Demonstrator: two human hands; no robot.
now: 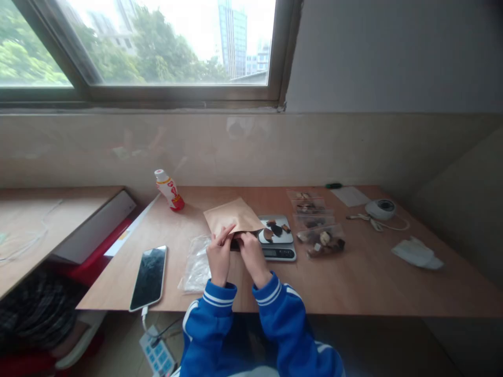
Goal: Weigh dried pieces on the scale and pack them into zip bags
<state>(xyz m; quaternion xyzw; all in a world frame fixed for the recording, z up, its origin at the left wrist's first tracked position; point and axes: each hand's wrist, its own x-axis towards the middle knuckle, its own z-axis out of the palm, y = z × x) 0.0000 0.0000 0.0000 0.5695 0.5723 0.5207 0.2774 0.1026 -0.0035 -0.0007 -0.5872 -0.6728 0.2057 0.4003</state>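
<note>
1. Two hands, the left hand (219, 257) and the right hand (253, 255), are closed on the lower edge of a kraft paper pouch (231, 215), which is held tilted just above the desk (373, 283).
2. Dark dried pieces (275, 229) are seen on a kitchen scale (277, 251) just beside the pouch.
3. Several filled clear bags (316, 222) are lined up to the right of the scale.
4. A flattened plastic bag (195, 264) and a smartphone (148, 277) are placed left of the hands.

One left hand (219, 257), one right hand (253, 253), one kraft envelope (233, 215), one digital scale (278, 252), one phone (148, 278), one bottle (168, 189), four filled bags (321, 242) right of centre, one flat clear bag (195, 266).
</note>
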